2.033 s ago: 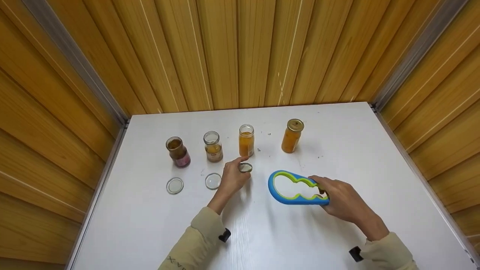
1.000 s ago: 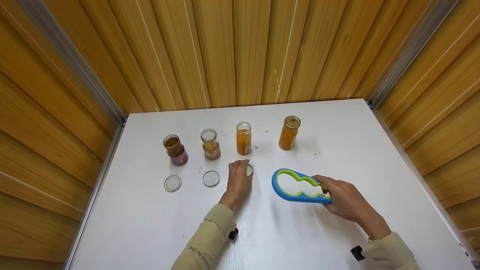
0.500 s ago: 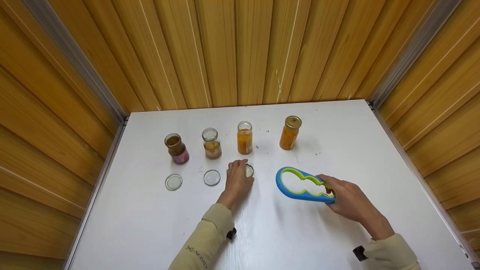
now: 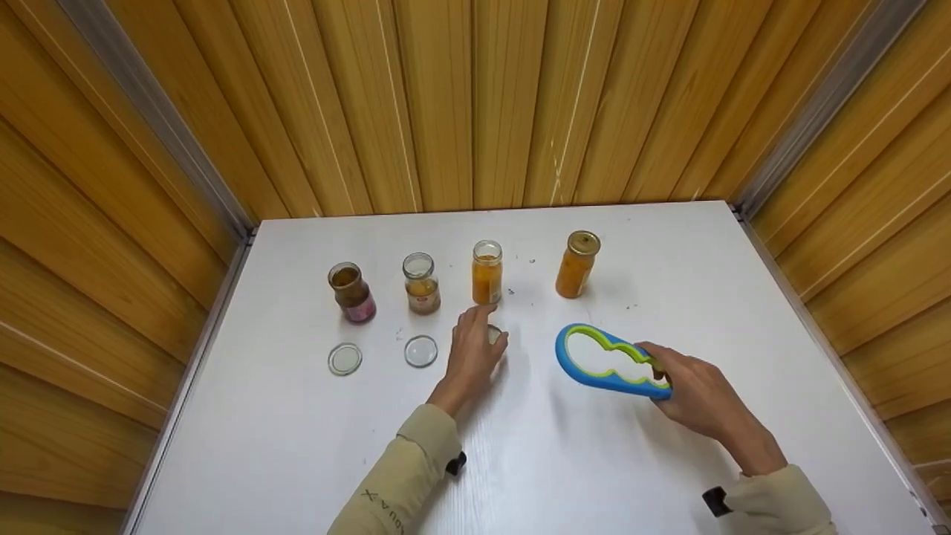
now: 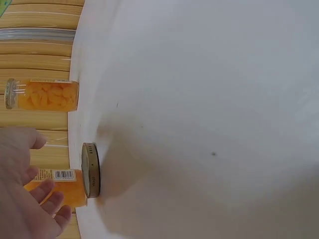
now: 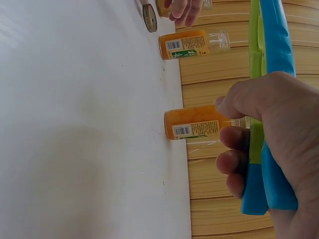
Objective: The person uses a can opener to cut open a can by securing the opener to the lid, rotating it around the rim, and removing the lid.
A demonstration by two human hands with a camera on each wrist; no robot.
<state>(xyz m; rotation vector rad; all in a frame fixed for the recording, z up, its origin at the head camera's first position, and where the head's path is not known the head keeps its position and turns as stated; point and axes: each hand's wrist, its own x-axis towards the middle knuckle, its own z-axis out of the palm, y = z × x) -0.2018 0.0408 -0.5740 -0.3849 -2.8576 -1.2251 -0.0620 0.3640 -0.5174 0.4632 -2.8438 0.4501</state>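
My left hand [image 4: 473, 349] is just over a metal jar lid [image 5: 91, 171], which lies on the table in front of an uncapped jar of orange fruit pieces [image 4: 487, 279]. In the left wrist view its fingers are loosely bent, apart from the lid, with nothing between them. My right hand [image 4: 702, 394] grips one end of a blue and green jar opener [image 4: 611, 383], held above the table with its wavy-edged loop pointing left. Nearest to it at the back stands a jar of orange fruit with its gold lid on [image 4: 576, 269].
To the left stand an uncapped jar with a pale label [image 4: 423, 291] and an uncapped dark jar [image 4: 354, 297]. Two lids lie before them: a middle lid [image 4: 421, 351] and a left lid [image 4: 345, 359]. Wood-patterned walls [image 4: 475, 111] enclose the white table [image 4: 297, 446].
My left hand laid the lid down in front of the third jar, and its fingers have now come off it. The jar opener in my right hand has shifted slightly right and up.
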